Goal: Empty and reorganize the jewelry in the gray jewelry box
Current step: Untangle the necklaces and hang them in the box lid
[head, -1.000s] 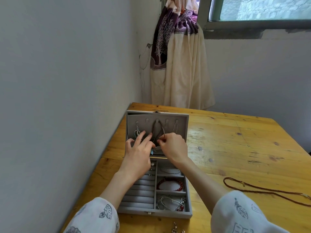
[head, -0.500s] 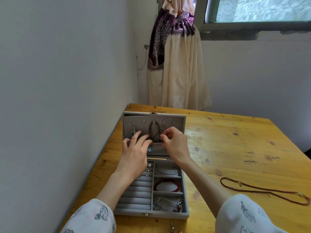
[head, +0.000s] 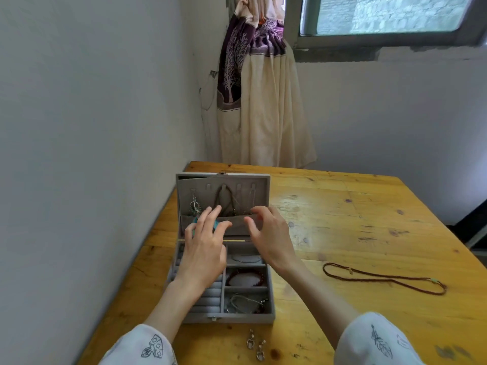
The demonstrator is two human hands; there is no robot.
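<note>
The gray jewelry box [head: 232, 317] stands open at the table's left side, lid upright. A dark cord necklace [head: 224, 200] and a silver pendant [head: 195, 206] hang from hooks in the lid, above its pocket. My left hand [head: 204, 246] hovers over the pocket with fingers spread; something turquoise [head: 195, 220] shows beside its fingers. My right hand [head: 268, 233] is open in front of the lid, fingers curled, holding nothing. The tray holds a red bead bracelet [head: 246, 277] and silver chains [head: 246, 301].
A long brown bead necklace [head: 382, 279] lies on the wooden table [head: 355, 219] to the right. A pair of silver earrings [head: 255, 345] lies in front of the box. A white wall runs close along the left; a curtain hangs behind.
Both hands have come off the dark necklace in the lid and drawn back slightly, fingers spreading. The necklace still hangs on its hook.
</note>
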